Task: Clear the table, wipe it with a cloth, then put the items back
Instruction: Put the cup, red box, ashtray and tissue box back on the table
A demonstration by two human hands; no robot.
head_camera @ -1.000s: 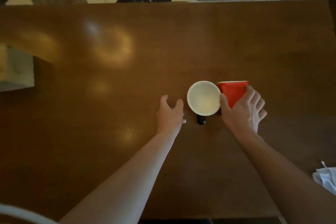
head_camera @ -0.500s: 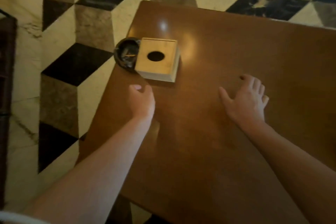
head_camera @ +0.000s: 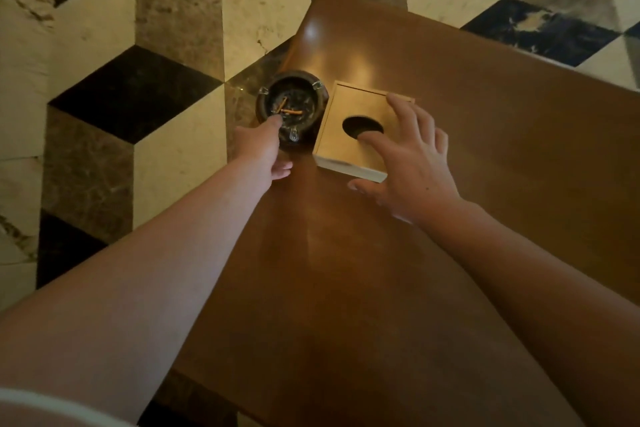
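A dark round ashtray [head_camera: 294, 104] holding cigarette butts stands at the left corner of the brown wooden table [head_camera: 485, 184]. Right beside it is a light wooden tissue box [head_camera: 346, 149] with a round hole in its top. My left hand [head_camera: 263, 146] reaches the ashtray's near rim, with a fingertip on the rim and the thumb low by the table edge. My right hand [head_camera: 408, 163] hovers over the box with fingers spread, one fingertip at the hole and the thumb past the box's near corner.
The table's left edge runs right beside the ashtray, and patterned marble floor [head_camera: 138, 80] lies beyond it. Bare tabletop stretches to the right and toward me.
The view swung from the white mug and red cup to the table's left corner. Both hands moved forward, the left to the ashtray and the right over the tissue box.
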